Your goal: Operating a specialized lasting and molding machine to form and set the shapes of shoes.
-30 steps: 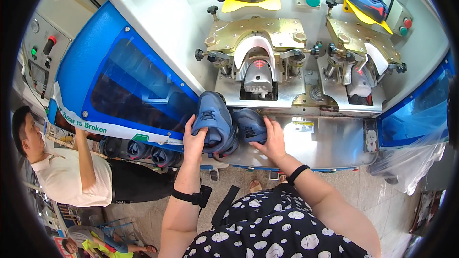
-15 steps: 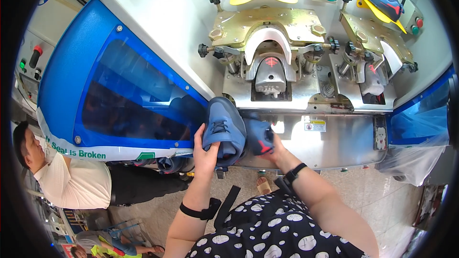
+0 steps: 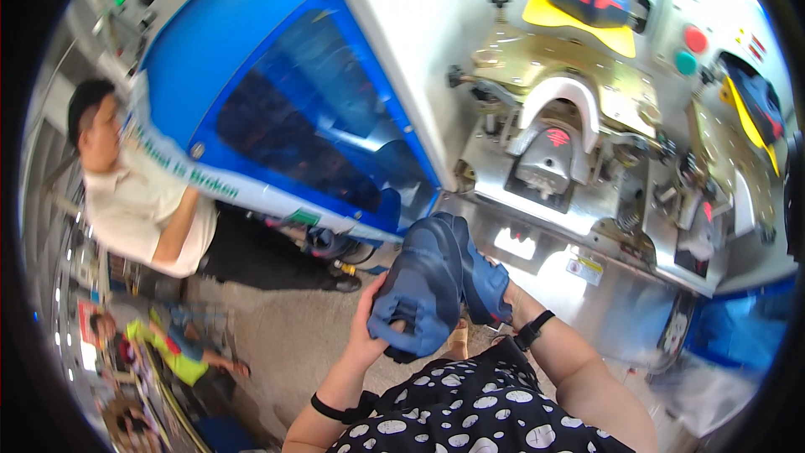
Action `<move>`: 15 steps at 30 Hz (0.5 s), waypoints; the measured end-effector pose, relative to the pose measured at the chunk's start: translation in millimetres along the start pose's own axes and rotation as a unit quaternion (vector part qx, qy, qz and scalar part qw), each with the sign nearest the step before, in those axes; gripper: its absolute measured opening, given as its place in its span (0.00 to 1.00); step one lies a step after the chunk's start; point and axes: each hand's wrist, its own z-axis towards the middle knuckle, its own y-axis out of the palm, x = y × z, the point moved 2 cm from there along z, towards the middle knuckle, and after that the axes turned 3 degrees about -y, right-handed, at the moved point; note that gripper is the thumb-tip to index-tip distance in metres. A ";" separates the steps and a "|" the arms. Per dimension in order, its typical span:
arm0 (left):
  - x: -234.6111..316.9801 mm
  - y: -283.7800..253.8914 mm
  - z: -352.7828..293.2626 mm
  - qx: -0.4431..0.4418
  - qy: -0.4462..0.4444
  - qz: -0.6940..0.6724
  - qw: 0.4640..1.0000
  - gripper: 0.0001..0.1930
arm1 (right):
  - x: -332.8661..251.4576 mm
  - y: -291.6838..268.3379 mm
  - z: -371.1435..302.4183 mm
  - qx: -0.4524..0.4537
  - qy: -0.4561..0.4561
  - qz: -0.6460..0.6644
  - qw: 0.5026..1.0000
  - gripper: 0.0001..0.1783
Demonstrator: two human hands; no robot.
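My left hand (image 3: 366, 334) is closed on the heel end of a blue shoe (image 3: 423, 281) with a dark toe, held up in front of my body. My right hand (image 3: 521, 305) grips a second blue shoe (image 3: 485, 283), partly hidden behind the first; a bit of red shows near its heel. The two shoes overlap side by side, toes pointing away from me. Beyond them, to the right, stands a pressing machine with a metal last (image 3: 547, 159) under a white horseshoe-shaped pad (image 3: 560, 94). A red light mark falls on the last.
A blue machine side panel with a dark window (image 3: 293, 109) rises at the left. Above the presses, dark blue and red shoes rest on yellow holders (image 3: 579, 27). Red and green buttons (image 3: 692, 49) sit beside them. A person in a pale shirt (image 3: 147, 210) stands at the left.
My view has swung left, so the machine sits further right. Both shoes have come away from the machine, closer to my body and to each other.
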 end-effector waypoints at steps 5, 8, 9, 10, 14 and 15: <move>14.1 -4.6 -104.9 0.066 0.057 -0.067 0.994 0.50 | 37.6 28.8 -22.6 0.021 0.164 -0.073 0.983 0.20; 26.6 4.1 -169.8 0.161 0.061 -0.110 0.979 0.52 | 71.7 79.3 -28.3 -0.105 0.281 -0.108 0.948 0.28; 27.0 4.2 -187.5 0.240 -0.008 -0.224 0.944 0.52 | 86.9 97.7 -27.3 -0.085 0.279 -0.161 0.943 0.30; 35.3 11.2 -213.9 0.286 -0.015 -0.253 0.924 0.51 | 103.2 115.1 -30.7 -0.061 0.276 -0.219 0.934 0.31; 69.4 31.7 -310.0 0.434 -0.066 -0.277 0.855 0.43 | 175.5 160.0 -55.6 0.045 0.391 -0.272 0.878 0.29; 73.2 31.3 -336.0 0.475 -0.116 -0.314 0.814 0.40 | 198.4 163.4 -56.0 0.030 0.401 -0.314 0.860 0.28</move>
